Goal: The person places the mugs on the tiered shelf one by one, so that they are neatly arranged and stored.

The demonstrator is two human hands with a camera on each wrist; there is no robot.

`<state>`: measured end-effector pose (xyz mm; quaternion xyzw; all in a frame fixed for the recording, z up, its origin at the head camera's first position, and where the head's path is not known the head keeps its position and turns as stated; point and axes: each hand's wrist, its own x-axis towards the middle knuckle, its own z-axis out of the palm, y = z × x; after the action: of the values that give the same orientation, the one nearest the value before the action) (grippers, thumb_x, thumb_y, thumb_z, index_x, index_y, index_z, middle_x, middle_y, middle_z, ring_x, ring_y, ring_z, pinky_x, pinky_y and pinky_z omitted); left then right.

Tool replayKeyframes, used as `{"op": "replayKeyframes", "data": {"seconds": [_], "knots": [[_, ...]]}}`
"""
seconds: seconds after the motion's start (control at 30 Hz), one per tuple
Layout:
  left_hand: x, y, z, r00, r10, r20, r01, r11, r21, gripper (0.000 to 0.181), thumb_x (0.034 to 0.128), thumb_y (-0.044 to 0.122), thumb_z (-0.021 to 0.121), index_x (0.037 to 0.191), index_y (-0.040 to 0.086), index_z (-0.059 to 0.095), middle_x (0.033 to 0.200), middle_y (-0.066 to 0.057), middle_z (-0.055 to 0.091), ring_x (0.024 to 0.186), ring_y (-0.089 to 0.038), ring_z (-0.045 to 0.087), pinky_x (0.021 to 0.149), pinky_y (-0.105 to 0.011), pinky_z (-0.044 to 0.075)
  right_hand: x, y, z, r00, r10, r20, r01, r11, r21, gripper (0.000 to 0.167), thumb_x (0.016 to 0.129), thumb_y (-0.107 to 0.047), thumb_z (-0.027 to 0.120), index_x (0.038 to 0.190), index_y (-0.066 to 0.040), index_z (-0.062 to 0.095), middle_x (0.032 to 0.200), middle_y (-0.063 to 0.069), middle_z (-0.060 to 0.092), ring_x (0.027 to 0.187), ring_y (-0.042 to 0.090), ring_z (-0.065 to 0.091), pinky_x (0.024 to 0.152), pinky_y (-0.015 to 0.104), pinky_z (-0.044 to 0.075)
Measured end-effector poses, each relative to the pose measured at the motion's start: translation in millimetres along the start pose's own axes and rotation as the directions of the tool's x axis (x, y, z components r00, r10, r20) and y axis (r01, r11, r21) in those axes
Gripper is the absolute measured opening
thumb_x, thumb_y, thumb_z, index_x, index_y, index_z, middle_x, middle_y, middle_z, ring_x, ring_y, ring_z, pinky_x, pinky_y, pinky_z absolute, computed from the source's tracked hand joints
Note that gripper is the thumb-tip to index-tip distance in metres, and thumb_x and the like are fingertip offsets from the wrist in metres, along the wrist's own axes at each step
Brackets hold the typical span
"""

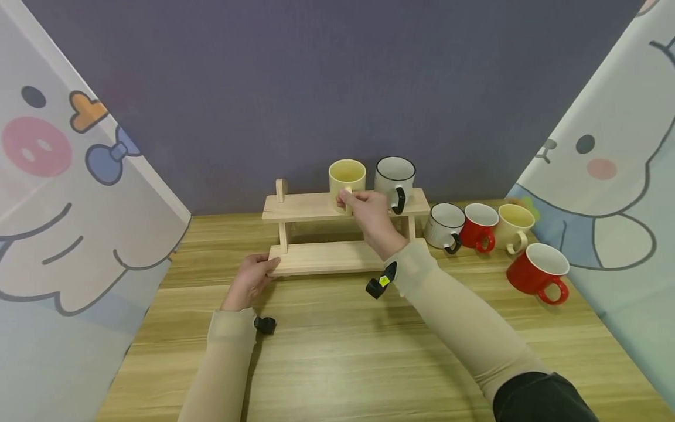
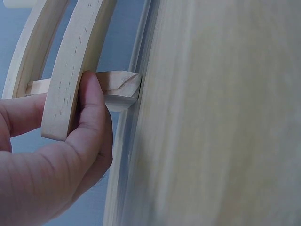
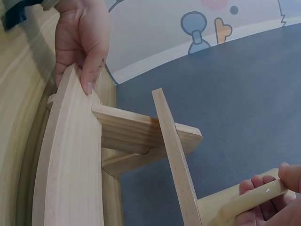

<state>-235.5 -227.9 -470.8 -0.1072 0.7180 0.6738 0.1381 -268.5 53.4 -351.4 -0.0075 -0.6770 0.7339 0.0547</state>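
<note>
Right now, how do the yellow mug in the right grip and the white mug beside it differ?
The yellow mug is pale yellow, rim and handle included; the white mug has a dark rim and black handle. The right grip pinches the yellow mug's handle, while neither grip holds the white mug. Both are upright, with handles toward the person.

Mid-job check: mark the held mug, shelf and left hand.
Held mug (image 1: 340, 186): head view, outer wall below rim.
Shelf (image 1: 321, 258): head view, bare lower board.
Left hand (image 1: 250, 279): head view, middle of the hand.
</note>
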Motion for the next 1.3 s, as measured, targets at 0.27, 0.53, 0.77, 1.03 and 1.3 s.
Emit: {"op": "replayKeyframes", "data": {"seconds": [0.27, 0.53, 0.77, 1.03, 1.3], "knots": [[0.5, -0.8, 0.9, 1.0, -0.007, -0.009, 0.007, 1.0, -0.002, 0.061, 0.106, 0.017, 0.059, 0.15, -0.015, 0.031, 0.14, -0.025, 0.042, 0.107, -0.022, 0.05, 0.105, -0.044, 0.043, -2.1, -0.1, -1.6, 1.0, 0.006, -0.015, -0.006, 1.0, -0.022, 0.025, 0.096, -0.019, 0.076, 0.1, 0.007, 0.077, 0.092, 0.014, 0.074, 0.091, 0.022, 0.067, 0.086, 0.045, 0.05], [1.4, -0.7, -0.4, 1.0, -0.012, -0.009, 0.012, 1.0, 0.002, 0.062, 0.106, 0.018, 0.059, 0.151, -0.014, 0.032, 0.138, -0.022, 0.042, 0.095, -0.016, 0.049, 0.105, -0.044, 0.043, -7.1, 3.0, -6.5, 0.999, -0.033, -0.036, 0.03, 0.995, -0.094, 0.03, 0.093, -0.027, 0.08, 0.097, 0.003, 0.078, 0.096, 0.009, 0.07, 0.085, 0.017, 0.056, 0.069, 0.028, 0.045], [2.2, -0.9, -0.6, 1.0, -0.011, -0.016, 0.01, 1.0, -0.01, 0.059, 0.1055, 0.017, 0.06, 0.149, -0.013, 0.035, 0.133, -0.022, 0.047, 0.086, -0.013, 0.053, 0.096, -0.037, 0.049, -15.3, 3.5, -14.1, 0.997, -0.066, -0.033, 0.058, 0.981, -0.187, 0.035, 0.092, -0.035, 0.079, 0.102, -0.002, 0.077, 0.099, 0.007, 0.066, 0.089, 0.019, 0.056, 0.074, 0.033, 0.046], [1.4, 0.1, 1.7, 1.0, -0.005, -0.007, 0.005, 0.999, -0.051, 0.056, 0.1058, 0.014, 0.059, 0.147, -0.015, 0.035, 0.133, -0.024, 0.048, 0.109, -0.025, 0.057, 0.086, -0.028, 0.053, -25.7, 7.0, -28.4, 0.994, -0.106, 0.002, 0.104, 0.972, -0.212, 0.034, 0.092, -0.035, 0.079, 0.109, -0.006, 0.077, 0.104, 0.006, 0.069, 0.096, 0.02, 0.061, 0.077, 0.034, 0.049], [1.4, 0.3, 0.9, 1.0, -0.016, -0.005, 0.016, 0.999, -0.032, 0.059, 0.1058, 0.016, 0.059, 0.149, -0.016, 0.033, 0.135, -0.023, 0.046, 0.113, -0.025, 0.052, 0.096, -0.035, 0.049, -38.8, 7.7, -47.9, 0.987, -0.151, 0.064, 0.161, 0.965, -0.206, 0.039, 0.091, -0.038, 0.08, 0.113, -0.005, 0.075, 0.113, 0.005, 0.069, 0.103, 0.02, 0.062, 0.084, 0.035, 0.05]]}}
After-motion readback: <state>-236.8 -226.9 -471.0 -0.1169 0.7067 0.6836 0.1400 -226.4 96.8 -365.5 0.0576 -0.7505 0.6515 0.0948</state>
